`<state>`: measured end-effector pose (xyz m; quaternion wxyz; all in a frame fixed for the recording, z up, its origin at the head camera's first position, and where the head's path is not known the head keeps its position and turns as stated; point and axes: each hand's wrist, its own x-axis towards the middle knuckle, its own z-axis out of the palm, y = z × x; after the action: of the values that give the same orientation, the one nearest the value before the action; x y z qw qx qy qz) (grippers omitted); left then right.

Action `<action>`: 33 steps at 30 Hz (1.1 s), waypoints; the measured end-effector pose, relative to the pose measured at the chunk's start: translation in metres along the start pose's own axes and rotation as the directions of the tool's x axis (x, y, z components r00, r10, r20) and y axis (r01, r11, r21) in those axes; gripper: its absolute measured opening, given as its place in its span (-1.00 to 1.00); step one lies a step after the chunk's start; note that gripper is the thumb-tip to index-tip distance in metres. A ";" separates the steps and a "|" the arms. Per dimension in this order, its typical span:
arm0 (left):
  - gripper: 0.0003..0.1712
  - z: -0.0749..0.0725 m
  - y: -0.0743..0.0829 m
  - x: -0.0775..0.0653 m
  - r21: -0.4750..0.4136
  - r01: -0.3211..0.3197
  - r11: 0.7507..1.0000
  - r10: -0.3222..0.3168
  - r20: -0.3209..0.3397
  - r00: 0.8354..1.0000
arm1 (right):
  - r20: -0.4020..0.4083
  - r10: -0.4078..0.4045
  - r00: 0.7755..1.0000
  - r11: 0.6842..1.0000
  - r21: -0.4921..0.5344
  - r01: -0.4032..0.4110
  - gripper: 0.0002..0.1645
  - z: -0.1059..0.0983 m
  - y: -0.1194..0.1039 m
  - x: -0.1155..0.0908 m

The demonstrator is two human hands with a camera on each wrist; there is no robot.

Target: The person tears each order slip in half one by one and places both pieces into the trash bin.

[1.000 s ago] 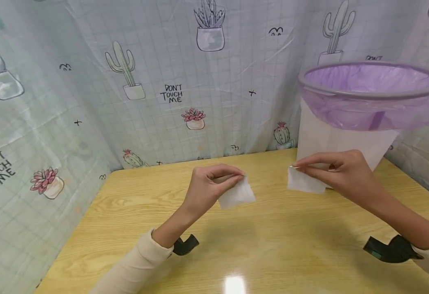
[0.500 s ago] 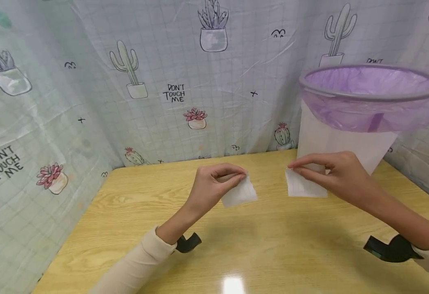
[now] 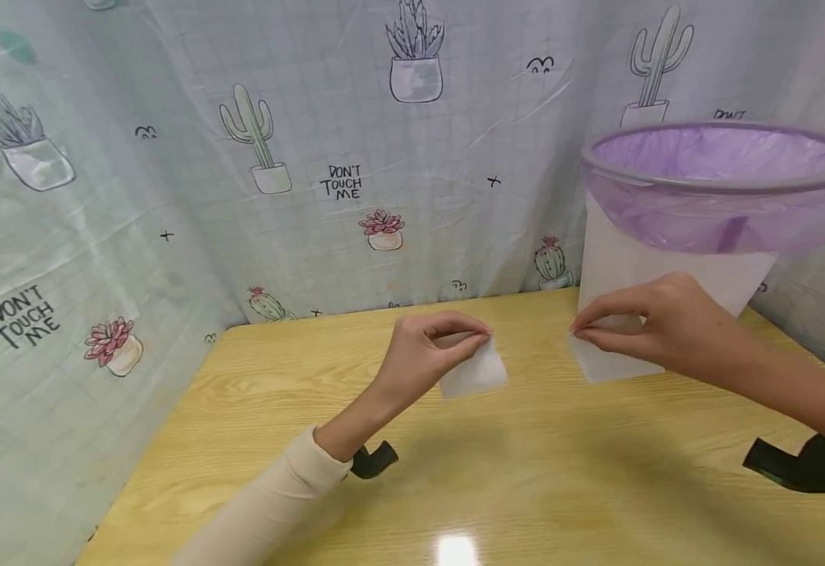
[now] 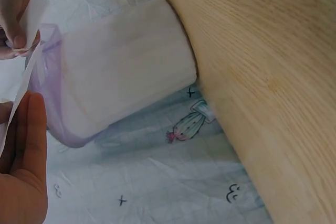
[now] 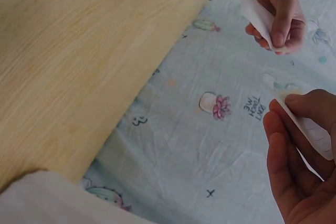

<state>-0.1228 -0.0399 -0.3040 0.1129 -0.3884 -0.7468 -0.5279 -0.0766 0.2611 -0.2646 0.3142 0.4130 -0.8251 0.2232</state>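
Note:
My left hand (image 3: 427,354) pinches a small white piece of paper (image 3: 474,376) by its upper edge, between thumb and fingertips. Apart from it, on the right, my right hand (image 3: 656,322) pinches another white piece of paper (image 3: 606,363) the same way. Both pieces hang down above the wooden table (image 3: 356,369) and do not touch each other. In the right wrist view, faint lines show on the right hand's paper (image 5: 313,132), and the left hand (image 5: 281,11) with its paper (image 5: 257,14) is farther off.
A white bin (image 3: 617,259) with a purple bag (image 3: 724,216) over its rim stands at the back right, behind my right hand. A curtain with cactus prints (image 3: 299,259) hangs behind the table and along its left. Dark wrist mounts (image 3: 375,460) sit under both forearms.
The whole view has shifted slightly, with both hands a little farther right in it. The right hand's paper hangs at a different tilt. Each hand still pinches its piece.

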 end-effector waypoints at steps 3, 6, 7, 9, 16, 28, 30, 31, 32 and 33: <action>-0.93 0.001 -0.001 0.005 0.002 -0.020 1.000 0.020 0.016 1.000 | 0.008 -0.004 1.000 0.999 -0.039 0.004 -0.85 -0.010 0.003 0.001; -0.93 0.001 0.001 0.013 0.025 -0.049 0.999 0.048 0.026 0.999 | -0.003 0.001 1.000 0.995 -0.096 -0.001 -0.67 -0.021 0.003 0.003; -0.93 0.002 0.002 0.015 0.033 -0.054 0.998 0.053 0.030 0.998 | -0.008 -0.003 1.000 0.993 -0.114 0.002 -0.55 -0.024 0.003 0.004; -0.93 0.004 0.003 0.019 0.050 -0.062 0.997 0.060 0.045 0.997 | -0.017 -0.014 1.000 0.989 -0.145 0.011 -0.42 -0.030 0.003 0.006; -0.91 0.012 0.009 0.034 0.071 -0.148 0.986 0.138 0.125 0.982 | -0.011 -0.042 0.999 0.983 -0.181 0.039 -0.34 -0.041 0.003 0.013; -0.90 0.011 0.025 0.061 0.090 -0.199 0.976 0.178 0.204 0.963 | 0.027 -0.034 0.999 0.981 -0.190 0.038 -0.42 -0.051 0.013 0.013; -0.90 0.010 0.028 0.067 0.075 -0.195 0.978 0.175 0.216 0.961 | 0.024 -0.040 0.999 0.978 -0.205 0.044 -0.29 -0.054 0.014 0.015; -0.90 0.010 0.030 0.070 0.065 -0.188 0.980 0.170 0.217 0.961 | 0.021 -0.042 0.999 0.976 -0.215 0.045 -0.27 -0.055 0.015 0.016; -0.91 0.009 0.032 0.073 0.052 -0.180 0.982 0.165 0.215 0.963 | 0.017 -0.042 0.999 0.974 -0.221 0.045 -0.27 -0.056 0.015 0.018; -0.91 0.009 0.033 0.076 0.043 -0.173 0.984 0.161 0.211 0.964 | 0.014 -0.043 0.999 0.973 -0.225 0.045 -0.27 -0.057 0.016 0.020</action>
<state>-0.1485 0.0072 -0.2408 0.0905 -0.4993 -0.7348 -0.4501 -0.0792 0.2952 -0.2122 0.3600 0.3939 -0.8372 0.1194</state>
